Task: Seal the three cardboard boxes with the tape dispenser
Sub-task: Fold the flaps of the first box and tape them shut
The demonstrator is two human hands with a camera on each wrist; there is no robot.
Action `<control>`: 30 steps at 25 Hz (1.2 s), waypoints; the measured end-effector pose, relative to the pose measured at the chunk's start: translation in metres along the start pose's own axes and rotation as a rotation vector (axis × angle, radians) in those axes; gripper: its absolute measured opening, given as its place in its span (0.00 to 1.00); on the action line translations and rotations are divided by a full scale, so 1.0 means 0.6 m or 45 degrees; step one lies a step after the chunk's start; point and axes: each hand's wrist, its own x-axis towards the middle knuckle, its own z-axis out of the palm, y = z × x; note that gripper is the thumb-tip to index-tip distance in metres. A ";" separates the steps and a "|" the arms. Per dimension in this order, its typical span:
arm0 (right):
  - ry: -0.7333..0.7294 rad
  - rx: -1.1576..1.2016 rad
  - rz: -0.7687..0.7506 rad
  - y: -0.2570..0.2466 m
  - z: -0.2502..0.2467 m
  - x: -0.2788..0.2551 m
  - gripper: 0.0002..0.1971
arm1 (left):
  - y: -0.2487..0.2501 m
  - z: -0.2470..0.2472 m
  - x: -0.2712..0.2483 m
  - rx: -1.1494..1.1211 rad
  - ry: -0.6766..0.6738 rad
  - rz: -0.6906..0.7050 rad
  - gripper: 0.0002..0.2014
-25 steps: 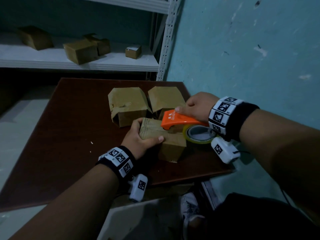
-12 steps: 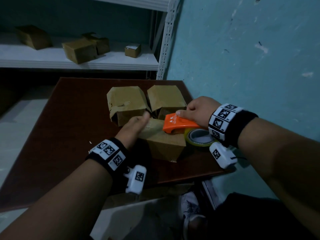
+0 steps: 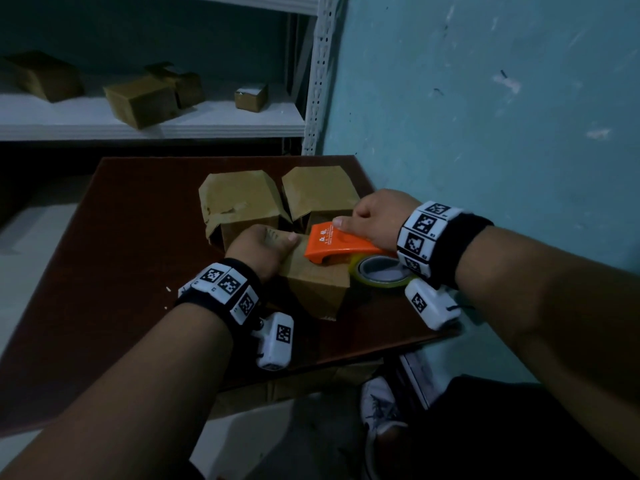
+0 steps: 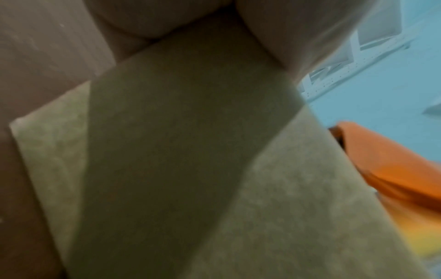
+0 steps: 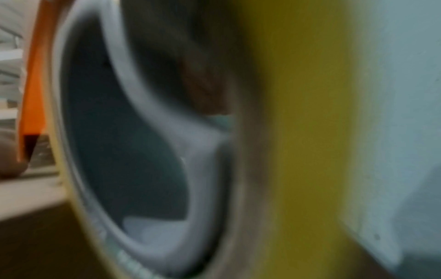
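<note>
Brown table (image 3: 104, 258) holds the near box (image 3: 317, 289). On it, the left hand (image 3: 258, 251) grips its top, and the right hand (image 3: 375, 216) grips the orange tape dispenser (image 3: 341, 242).

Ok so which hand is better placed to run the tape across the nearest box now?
The right hand. It already grips the orange tape dispenser, whose front edge sits on the nearest box. The left hand holds that box at its far left side and probably best steadies it.
</note>
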 end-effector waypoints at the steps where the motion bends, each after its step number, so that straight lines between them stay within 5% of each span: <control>1: -0.013 -0.017 -0.008 0.005 -0.001 -0.002 0.27 | 0.002 0.001 -0.004 0.012 0.003 0.003 0.25; 21: 0.043 -0.061 0.020 0.092 0.016 -0.028 0.24 | 0.004 -0.010 -0.014 0.054 0.031 0.057 0.26; 28: 0.067 -0.013 -0.051 0.061 0.033 -0.016 0.25 | 0.039 -0.008 -0.019 0.760 0.182 0.459 0.24; 30: 0.056 -0.010 -0.068 0.047 0.033 -0.013 0.25 | 0.030 0.007 -0.016 1.043 0.157 0.473 0.31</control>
